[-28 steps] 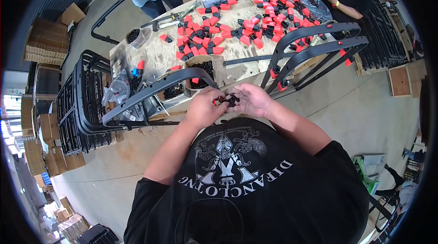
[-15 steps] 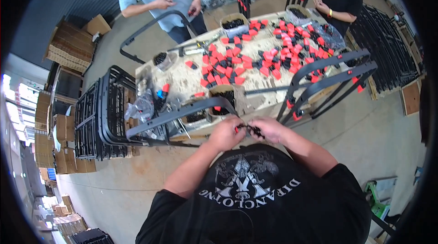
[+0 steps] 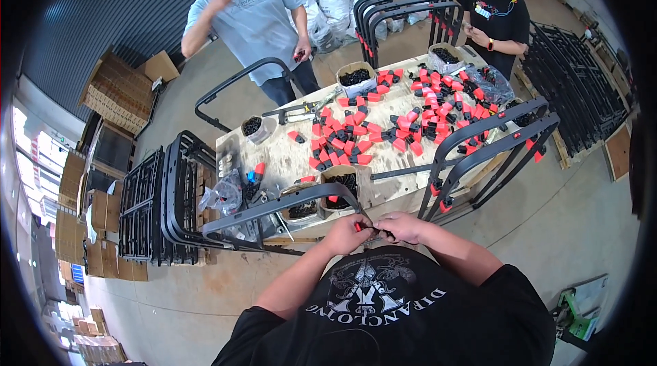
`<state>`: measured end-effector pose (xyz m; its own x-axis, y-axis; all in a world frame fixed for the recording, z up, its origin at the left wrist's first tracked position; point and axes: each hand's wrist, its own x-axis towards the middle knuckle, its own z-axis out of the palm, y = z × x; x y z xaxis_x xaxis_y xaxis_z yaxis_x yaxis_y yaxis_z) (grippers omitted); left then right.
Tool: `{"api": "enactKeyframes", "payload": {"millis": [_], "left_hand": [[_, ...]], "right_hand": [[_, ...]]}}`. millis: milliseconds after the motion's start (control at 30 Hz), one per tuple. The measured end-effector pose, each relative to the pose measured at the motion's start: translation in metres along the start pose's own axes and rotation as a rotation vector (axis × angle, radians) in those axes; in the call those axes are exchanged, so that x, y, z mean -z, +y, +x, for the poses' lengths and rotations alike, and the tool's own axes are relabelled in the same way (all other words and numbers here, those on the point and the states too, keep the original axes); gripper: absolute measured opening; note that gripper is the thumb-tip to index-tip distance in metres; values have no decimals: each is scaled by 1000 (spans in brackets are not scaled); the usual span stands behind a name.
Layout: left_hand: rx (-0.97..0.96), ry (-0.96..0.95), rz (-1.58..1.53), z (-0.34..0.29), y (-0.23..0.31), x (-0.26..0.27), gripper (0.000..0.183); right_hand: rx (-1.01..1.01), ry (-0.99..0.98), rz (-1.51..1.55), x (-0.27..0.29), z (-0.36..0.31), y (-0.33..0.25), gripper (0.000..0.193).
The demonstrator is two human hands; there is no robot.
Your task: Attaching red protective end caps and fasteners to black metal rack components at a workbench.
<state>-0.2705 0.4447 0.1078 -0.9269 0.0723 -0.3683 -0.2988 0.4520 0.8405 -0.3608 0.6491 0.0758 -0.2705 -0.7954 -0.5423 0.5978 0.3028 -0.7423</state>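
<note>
we log: left hand [image 3: 344,234] pinching a red part [image 3: 358,227] at the table's [image 3: 280,154] six o'clock; right hand [image 3: 405,228], more open a second ago, now narrowed on dark bits [image 3: 387,235] beside it, so both seem engaged together.

The dark pieces [image 3: 387,234] between the hands [image 3: 346,235] are mostly hidden and too small to identify.
</note>
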Motion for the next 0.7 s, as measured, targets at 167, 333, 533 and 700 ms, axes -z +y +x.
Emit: {"api": "enactKeyframes", "payload": {"millis": [167,333,533,700], "left_hand": [[246,-26,-260,10,-43,2,28],[408,-44,-776,0,-77,25,19],[468,101,-794,-7,-110,16,27],[310,411,-956,-2,-108,5,19]], "right_hand": [[-21,154,220,14,12,20,28],[-1,194,344,33,-5,39,26],[-57,203,352,39,-10,56,24],[-42,306,298,45,5,67,29]]}}
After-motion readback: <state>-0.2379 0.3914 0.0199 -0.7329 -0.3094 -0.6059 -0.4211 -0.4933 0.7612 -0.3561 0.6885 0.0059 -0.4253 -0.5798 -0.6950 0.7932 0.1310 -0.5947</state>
